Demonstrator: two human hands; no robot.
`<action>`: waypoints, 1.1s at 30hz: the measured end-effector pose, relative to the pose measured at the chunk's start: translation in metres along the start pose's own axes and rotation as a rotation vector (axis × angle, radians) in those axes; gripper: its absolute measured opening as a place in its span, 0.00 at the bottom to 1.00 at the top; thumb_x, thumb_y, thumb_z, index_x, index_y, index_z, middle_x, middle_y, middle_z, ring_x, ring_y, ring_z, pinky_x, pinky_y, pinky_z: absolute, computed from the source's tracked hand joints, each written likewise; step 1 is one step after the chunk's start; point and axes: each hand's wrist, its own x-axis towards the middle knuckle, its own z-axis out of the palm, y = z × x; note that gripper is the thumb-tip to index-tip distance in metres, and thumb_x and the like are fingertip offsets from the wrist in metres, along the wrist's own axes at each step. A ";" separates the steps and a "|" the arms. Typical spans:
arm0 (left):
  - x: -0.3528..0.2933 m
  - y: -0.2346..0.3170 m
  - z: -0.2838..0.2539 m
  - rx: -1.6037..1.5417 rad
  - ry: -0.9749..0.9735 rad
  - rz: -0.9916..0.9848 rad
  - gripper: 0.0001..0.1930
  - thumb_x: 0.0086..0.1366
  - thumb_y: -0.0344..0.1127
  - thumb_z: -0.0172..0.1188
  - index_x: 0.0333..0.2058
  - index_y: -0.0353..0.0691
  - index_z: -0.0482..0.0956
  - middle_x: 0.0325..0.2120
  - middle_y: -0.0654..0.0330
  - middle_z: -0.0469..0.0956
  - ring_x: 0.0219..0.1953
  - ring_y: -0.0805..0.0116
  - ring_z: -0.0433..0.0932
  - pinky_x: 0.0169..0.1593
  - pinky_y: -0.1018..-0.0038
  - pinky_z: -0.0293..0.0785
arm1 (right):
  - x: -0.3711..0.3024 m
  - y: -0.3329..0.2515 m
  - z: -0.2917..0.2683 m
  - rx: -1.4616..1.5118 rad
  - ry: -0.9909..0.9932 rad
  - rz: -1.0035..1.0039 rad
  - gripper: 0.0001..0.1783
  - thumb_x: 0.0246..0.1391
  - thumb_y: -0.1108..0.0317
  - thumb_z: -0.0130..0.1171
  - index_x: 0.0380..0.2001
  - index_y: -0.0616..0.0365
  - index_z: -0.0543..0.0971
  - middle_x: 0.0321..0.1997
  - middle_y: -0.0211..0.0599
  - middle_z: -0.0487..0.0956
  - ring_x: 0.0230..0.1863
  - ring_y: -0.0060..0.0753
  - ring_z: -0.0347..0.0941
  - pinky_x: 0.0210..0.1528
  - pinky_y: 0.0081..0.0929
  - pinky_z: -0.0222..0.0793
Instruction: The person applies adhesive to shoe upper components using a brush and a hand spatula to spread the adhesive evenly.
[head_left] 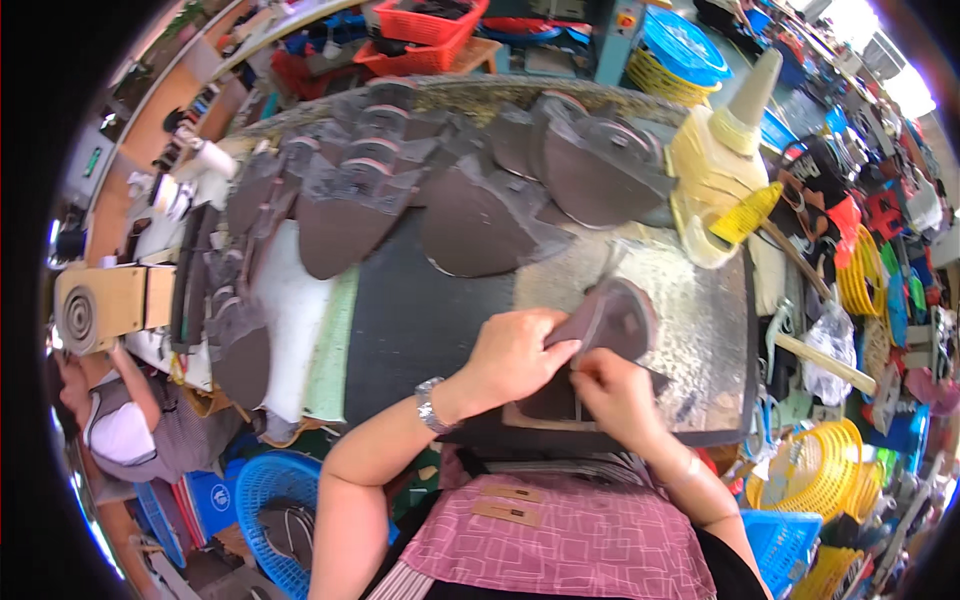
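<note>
A dark brown shoe-upper piece (618, 318) is bent into a curve over the work board. My left hand (515, 355) pinches its near left edge between thumb and fingers. My right hand (615, 395), fingers curled together, grips the near edge close beside the left thumb. Part of the piece is hidden under both hands. Beneath them lies a pale, stained sheet (700, 310) on a black board (420, 320). Several similar brown upper pieces (605, 175) with grey edging lie in overlapping rows along the far side.
A cream glue bottle (700, 165) with a cone top stands at far right beside a yellow strip (747, 213). A hammer (825, 362) lies right. Blue basket (275, 510) and yellow basket (815, 465) flank me. Another person (150, 430) works at left by a boxy machine (100, 305).
</note>
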 end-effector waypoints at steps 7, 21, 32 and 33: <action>-0.029 -0.007 -0.002 -0.520 0.243 -0.080 0.12 0.57 0.31 0.56 0.39 0.32 0.73 0.25 0.48 0.77 0.26 0.55 0.77 0.31 0.73 0.72 | -0.060 -0.003 -0.038 0.535 0.067 0.098 0.03 0.51 0.75 0.52 0.30 0.61 0.71 0.19 0.34 0.74 0.19 0.20 0.68 0.21 0.16 0.61; -0.072 -0.004 -0.081 -0.859 0.291 -0.180 0.14 0.59 0.31 0.55 0.43 0.31 0.71 0.33 0.59 0.77 0.35 0.74 0.76 0.37 0.78 0.74 | -0.035 0.045 -0.151 -0.315 0.660 0.146 0.12 0.52 0.66 0.53 0.25 0.66 0.75 0.15 0.31 0.65 0.21 0.15 0.58 0.23 0.18 0.57; -0.025 -0.021 -0.001 -0.719 -0.017 -0.217 0.19 0.58 0.30 0.56 0.48 0.32 0.66 0.39 0.56 0.74 0.38 0.69 0.74 0.41 0.77 0.71 | -0.120 0.101 -0.207 -1.413 0.681 0.448 0.24 0.48 0.52 0.55 0.42 0.59 0.74 0.53 0.45 0.67 0.57 0.43 0.60 0.57 0.41 0.50; -0.022 -0.027 0.005 -0.333 0.091 -0.114 0.23 0.55 0.29 0.57 0.50 0.34 0.64 0.41 0.54 0.73 0.40 0.62 0.73 0.43 0.74 0.70 | -0.104 0.082 -0.199 -1.155 0.679 0.332 0.21 0.48 0.58 0.57 0.42 0.61 0.73 0.50 0.44 0.69 0.52 0.47 0.63 0.55 0.39 0.55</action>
